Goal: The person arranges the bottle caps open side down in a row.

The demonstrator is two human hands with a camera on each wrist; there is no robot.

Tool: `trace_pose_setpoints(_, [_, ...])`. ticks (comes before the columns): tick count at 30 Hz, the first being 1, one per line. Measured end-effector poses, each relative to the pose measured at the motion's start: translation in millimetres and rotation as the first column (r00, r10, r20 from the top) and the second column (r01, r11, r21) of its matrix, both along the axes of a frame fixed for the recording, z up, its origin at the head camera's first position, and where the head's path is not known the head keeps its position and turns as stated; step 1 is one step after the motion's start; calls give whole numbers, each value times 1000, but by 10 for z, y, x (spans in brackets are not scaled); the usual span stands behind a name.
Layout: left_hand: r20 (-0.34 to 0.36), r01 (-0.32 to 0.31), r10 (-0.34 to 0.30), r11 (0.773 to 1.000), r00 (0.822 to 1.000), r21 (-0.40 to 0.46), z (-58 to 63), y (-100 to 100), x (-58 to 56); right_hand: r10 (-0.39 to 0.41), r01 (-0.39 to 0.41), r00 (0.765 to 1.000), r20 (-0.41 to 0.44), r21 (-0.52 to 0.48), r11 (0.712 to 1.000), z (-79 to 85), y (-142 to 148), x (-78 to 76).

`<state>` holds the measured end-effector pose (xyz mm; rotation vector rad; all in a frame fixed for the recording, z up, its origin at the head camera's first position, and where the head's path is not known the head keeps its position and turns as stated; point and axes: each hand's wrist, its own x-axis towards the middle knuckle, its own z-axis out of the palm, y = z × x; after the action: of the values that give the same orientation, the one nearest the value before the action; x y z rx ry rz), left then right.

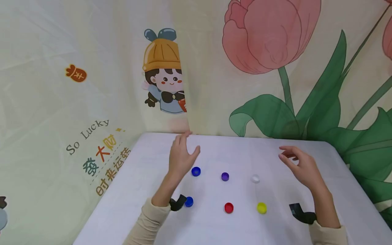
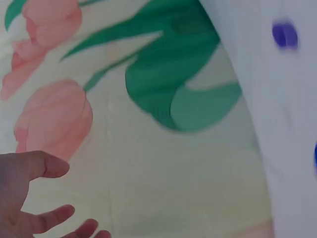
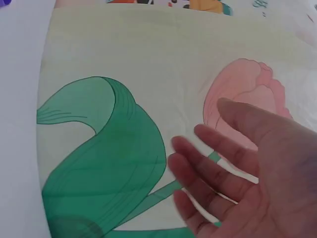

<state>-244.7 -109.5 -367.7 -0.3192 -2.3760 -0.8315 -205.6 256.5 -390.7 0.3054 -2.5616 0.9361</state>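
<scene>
Small round bottle caps lie in two rows on the white table (image 1: 211, 228). The far row has a blue cap (image 1: 196, 171), a purple cap (image 1: 225, 176) and a clear cap (image 1: 255, 178). Nearer are another blue cap (image 1: 189, 201), a red cap (image 1: 228, 208) and a yellow cap (image 1: 261, 208). My left hand (image 1: 181, 157) is raised just left of the far blue cap, thumb apart from the fingers, holding nothing. To the right of the clear cap hovers my right hand (image 1: 301, 166), fingers loosely bent, with nothing in it; the right wrist view shows its palm side.
Behind the table hangs a cloth backdrop (image 1: 205, 68) printed with tulips, a cartoon child and lettering. Black straps (image 1: 301, 214) with camera mounts are on both wrists, and the left one partly covers the near blue cap.
</scene>
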Motion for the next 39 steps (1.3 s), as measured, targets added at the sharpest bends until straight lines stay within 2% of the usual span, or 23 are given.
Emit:
trace_pose_setpoints(3, [-53,85,-80,992,995,98,-235,257,179,-65,62,996,-53,-59,996,-143,-27,198])
trace_pose_setpoints(7, [-69,208,-198,957,978,202,-533,600,382,-148,139,987,-62,-128,982,-351,-71,382])
trace_pose_setpoints(10, [-42,277,-276,928,960,250,-749,845,520,-184,174,982,-35,-198,965,-541,-103,470])
trace_pose_setpoints(14, [32,314,-331,918,943,245,-1012,1155,675,-206,207,978,33,-297,932,-892,-109,529])
trace_pose_setpoints(17, [106,319,-347,923,932,215,-1168,1348,757,-206,218,976,71,-312,925,-1189,-89,530])
trace_pose_setpoints(20, [193,328,-360,927,913,180,-1319,1487,805,-192,217,975,113,-295,930,-1355,-126,553])
trace_pose_setpoints(23, [276,341,-372,927,886,155,-1461,1589,839,-170,221,967,190,-292,931,-1393,-213,611])
trace_pose_setpoints(26, [325,345,-366,931,872,122,-1567,1660,856,-134,210,952,276,-268,940,-1463,-239,634])
trace_pose_setpoints(29, [338,335,-340,939,877,76,-1646,1708,862,-96,189,934,343,-247,950,-1536,-228,628])
trace_pose_setpoints(32, [334,319,-313,947,889,38,-1705,1732,859,-54,153,925,375,-238,959,-1593,-208,611])
trace_pose_setpoints(36, [337,303,-289,953,896,12,-1747,1736,847,-18,116,927,374,-241,963,-1631,-204,595])
trace_pose_setpoints(39, [347,298,-281,954,895,3,-1754,1734,842,-16,101,938,347,-227,969,-1648,-209,603])
